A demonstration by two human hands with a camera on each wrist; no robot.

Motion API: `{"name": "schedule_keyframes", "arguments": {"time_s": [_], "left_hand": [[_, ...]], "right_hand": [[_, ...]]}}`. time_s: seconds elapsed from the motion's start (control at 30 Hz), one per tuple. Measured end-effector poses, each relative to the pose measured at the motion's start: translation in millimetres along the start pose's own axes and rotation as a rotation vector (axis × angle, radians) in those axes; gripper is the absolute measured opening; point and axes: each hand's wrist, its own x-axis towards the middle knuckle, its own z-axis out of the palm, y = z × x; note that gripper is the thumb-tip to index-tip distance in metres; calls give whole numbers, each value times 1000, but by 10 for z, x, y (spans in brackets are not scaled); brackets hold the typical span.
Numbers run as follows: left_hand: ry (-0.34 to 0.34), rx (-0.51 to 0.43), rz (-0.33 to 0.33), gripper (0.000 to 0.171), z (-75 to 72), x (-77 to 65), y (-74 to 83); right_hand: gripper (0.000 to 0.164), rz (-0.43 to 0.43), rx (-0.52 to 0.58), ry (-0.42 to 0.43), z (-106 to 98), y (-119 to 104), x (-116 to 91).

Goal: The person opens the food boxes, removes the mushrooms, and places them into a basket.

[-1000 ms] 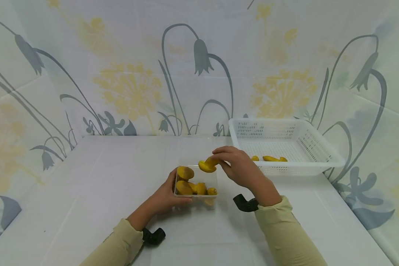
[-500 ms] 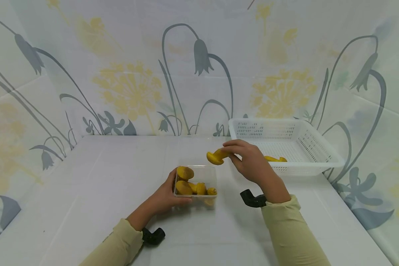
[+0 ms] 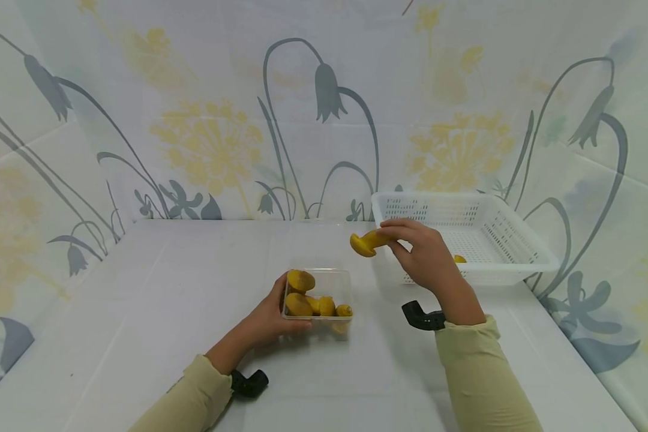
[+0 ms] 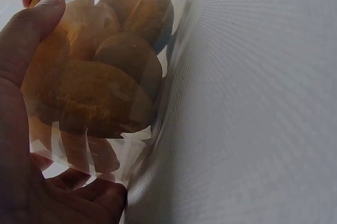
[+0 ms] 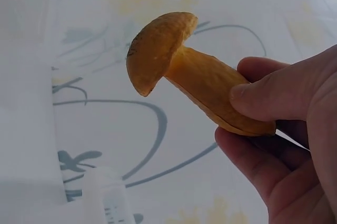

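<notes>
My right hand [image 3: 425,253] pinches a yellow mushroom [image 3: 368,243] by its stem, in the air by the near left corner of a white basket [image 3: 518,265]. In the right wrist view the mushroom's rounded cap [image 5: 158,50] points away from the fingers, thumb on the stem. My left hand [image 3: 272,317] grips a clear plastic box [image 3: 332,279] from its left side, thumb and fingers around it. Several yellow mushrooms [image 3: 299,305] lie in the box, mostly along its left and near sides; the left wrist view shows them through the clear wall [image 4: 131,163].
The slotted basket stands at the table's back right, and a bit of yellow mushroom [image 3: 459,259] shows inside it behind my right hand. A flower-patterned cloth [image 3: 324,150] hangs behind the white table [image 3: 167,288]. Black wrist devices [image 3: 423,316] sit on both wrists.
My right hand has moved right and away from me with the mushroom, from above the box to the basket's near left corner. The left hand and the box have stayed still.
</notes>
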Motion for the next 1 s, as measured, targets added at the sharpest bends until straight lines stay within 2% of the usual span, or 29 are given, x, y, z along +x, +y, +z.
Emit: {"name": "schedule_keyframes", "arguments": {"time_s": [0.43, 1.0], "left_hand": [[5, -1, 12, 119, -3, 7, -8], [9, -4, 24, 118, -2, -6, 17]], "right_hand": [[20, 40, -33, 74, -107, 132, -21], [23, 203, -19, 41, -105, 258, -46]]}}
